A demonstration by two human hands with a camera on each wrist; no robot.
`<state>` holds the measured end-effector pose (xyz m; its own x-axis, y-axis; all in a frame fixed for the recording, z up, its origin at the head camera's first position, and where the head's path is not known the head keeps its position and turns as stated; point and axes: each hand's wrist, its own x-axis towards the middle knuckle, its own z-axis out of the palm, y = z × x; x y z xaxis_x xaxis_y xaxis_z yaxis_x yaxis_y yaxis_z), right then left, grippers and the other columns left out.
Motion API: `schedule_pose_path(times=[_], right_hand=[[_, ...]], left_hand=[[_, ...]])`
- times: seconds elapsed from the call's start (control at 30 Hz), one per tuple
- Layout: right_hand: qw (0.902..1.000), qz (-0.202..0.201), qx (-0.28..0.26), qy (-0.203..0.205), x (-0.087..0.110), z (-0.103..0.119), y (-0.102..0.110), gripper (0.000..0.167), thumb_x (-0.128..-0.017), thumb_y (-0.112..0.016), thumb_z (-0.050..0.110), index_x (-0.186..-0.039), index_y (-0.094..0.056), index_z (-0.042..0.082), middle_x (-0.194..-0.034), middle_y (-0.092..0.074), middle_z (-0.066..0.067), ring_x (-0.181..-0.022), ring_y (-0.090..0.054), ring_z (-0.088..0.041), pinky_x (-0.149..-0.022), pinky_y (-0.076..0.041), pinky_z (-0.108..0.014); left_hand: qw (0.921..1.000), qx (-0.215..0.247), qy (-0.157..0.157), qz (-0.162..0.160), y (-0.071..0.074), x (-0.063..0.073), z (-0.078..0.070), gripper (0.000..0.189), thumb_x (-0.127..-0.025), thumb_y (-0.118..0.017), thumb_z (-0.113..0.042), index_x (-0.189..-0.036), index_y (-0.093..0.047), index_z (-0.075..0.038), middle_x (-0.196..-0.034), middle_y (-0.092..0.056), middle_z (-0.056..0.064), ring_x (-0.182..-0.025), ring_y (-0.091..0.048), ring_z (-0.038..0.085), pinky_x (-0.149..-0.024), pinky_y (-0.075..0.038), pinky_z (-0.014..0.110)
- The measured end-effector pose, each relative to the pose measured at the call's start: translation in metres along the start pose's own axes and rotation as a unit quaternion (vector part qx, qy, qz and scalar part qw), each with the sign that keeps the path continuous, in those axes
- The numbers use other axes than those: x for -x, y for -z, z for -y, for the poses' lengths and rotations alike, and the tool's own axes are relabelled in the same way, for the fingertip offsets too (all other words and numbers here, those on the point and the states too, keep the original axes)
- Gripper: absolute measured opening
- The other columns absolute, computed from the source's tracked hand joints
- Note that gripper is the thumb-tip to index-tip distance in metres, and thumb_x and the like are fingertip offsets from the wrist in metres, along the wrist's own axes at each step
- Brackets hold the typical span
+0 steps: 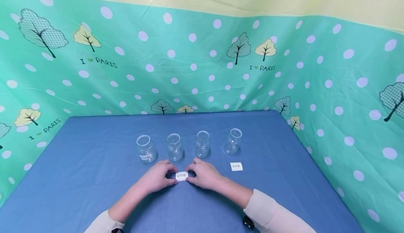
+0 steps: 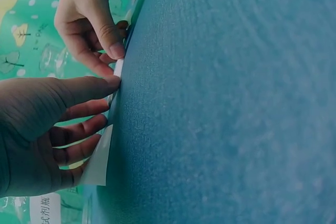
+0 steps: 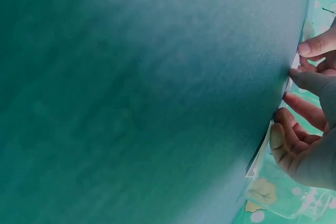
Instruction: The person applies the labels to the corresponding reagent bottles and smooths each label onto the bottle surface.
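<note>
Both hands meet at a small white paper label [image 1: 182, 176] with handwriting, low over the blue tabletop. My left hand [image 1: 159, 176] pinches its left end, and my right hand [image 1: 205, 174] pinches the right end, thumbs on the near side. In the left wrist view, another white paper piece [image 2: 100, 161] lies beside the left hand's lower fingers. Behind the hands stand clear glass jars in a row: the leftmost jar [image 1: 144, 142] carries a label [image 1: 146, 156], followed by a second jar [image 1: 174, 147], a third jar [image 1: 202, 143] and a fourth jar [image 1: 234, 141].
Another written label [image 1: 236, 166] lies flat in front of the rightmost jar. The blue cloth-covered table [image 1: 94, 149] spreads around everything. A green dotted curtain [image 1: 189, 50] with printed trees encloses its back and sides.
</note>
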<state>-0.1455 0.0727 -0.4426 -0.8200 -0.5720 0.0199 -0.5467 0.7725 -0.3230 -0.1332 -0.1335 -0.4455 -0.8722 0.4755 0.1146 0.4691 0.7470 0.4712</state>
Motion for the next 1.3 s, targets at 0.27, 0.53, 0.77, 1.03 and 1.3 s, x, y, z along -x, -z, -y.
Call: schedule_pose_path(times=[0.27, 0.53, 0.77, 1.03, 1.3], right_hand=[[1.0, 0.001, -0.004, -0.003, -0.002, 0.002, 0.001, 0.024, -0.08, -0.071, 0.034, -0.1, -0.07, 0.021, -0.083, -0.051, 0.007, -0.066, -0.044, -0.004, -0.057, -0.038, -0.02], [0.9996, -0.012, -0.024, 0.005, 0.0, -0.001, 0.002, 0.021, -0.081, -0.07, 0.032, -0.098, -0.07, 0.019, -0.083, -0.054, 0.006, -0.067, -0.045, -0.003, -0.059, -0.038, -0.018], [0.9979, -0.041, -0.05, 0.007, 0.004, -0.004, 0.008, 0.02, -0.081, -0.07, 0.03, -0.097, -0.07, 0.019, -0.082, -0.056, 0.004, -0.069, -0.047, -0.003, -0.062, -0.04, -0.018], [0.9962, -0.054, -0.068, 0.008, 0.008, -0.004, 0.015, 0.02, -0.083, -0.069, 0.032, -0.098, -0.07, 0.019, -0.083, -0.057, 0.003, -0.069, -0.051, -0.006, -0.063, -0.042, -0.018], [0.9948, -0.062, -0.08, 0.009, 0.009, -0.003, 0.019, 0.022, -0.083, -0.07, 0.031, -0.1, -0.07, 0.018, -0.086, -0.059, 0.002, -0.072, -0.056, -0.012, -0.063, -0.042, -0.018]], left_hand=[[0.9999, -0.006, 0.002, -0.01, -0.004, -0.002, 0.004, 0.022, -0.072, -0.079, -0.025, -0.087, -0.068, -0.013, -0.08, -0.056, -0.006, -0.076, -0.051, 0.01, -0.07, -0.044, 0.027], [0.9995, 0.026, -0.004, -0.017, -0.005, -0.001, 0.006, 0.021, -0.074, -0.077, -0.026, -0.089, -0.068, -0.015, -0.082, -0.058, -0.006, -0.076, -0.052, 0.008, -0.068, -0.043, 0.024], [0.9962, 0.077, 0.015, -0.037, 0.001, 0.003, 0.006, 0.025, -0.078, -0.074, -0.029, -0.099, -0.067, -0.016, -0.091, -0.061, -0.005, -0.077, -0.054, 0.007, -0.068, -0.046, 0.022], [0.9903, 0.132, 0.005, -0.043, 0.004, 0.006, 0.006, 0.018, -0.082, -0.072, -0.028, -0.093, -0.067, -0.015, -0.087, -0.062, -0.004, -0.073, -0.054, 0.005, -0.064, -0.047, 0.022], [0.9821, 0.185, 0.008, -0.034, 0.006, 0.007, 0.002, 0.009, -0.086, -0.067, -0.023, -0.089, -0.068, -0.015, -0.085, -0.063, -0.004, -0.072, -0.053, 0.0, -0.063, -0.047, 0.019]])
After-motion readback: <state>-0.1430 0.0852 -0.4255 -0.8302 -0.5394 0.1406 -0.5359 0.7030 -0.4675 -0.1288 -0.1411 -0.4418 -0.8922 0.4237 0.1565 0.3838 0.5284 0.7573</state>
